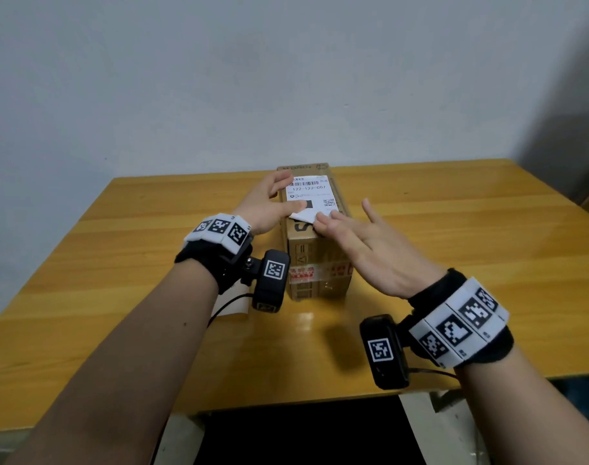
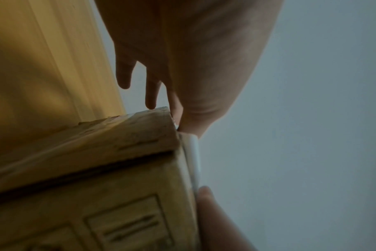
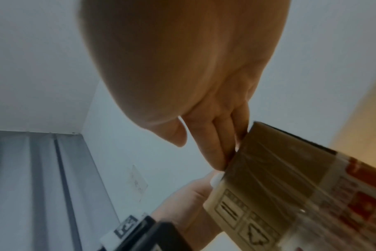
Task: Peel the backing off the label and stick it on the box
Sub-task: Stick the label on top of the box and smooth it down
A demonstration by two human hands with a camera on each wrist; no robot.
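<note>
Plain grey wall, wooden counter (image 1: 454, 250). The box (image 1: 314, 250) sits mid-counter near the far edge, label (image 1: 311, 196) half down on top. Left hand (image 1: 269, 204) pinches its lifted near corner; right hand (image 1: 363, 243) presses flat-fingered. Next, I'd guess: smooth that corner down.

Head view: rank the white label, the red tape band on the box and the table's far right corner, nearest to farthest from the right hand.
1. The white label, on the box top; the right hand touches its lifted near edge.
2. The red tape band, lower on the box's near face, under the palm.
3. The table's far right corner, well beyond, by the wall.
</note>
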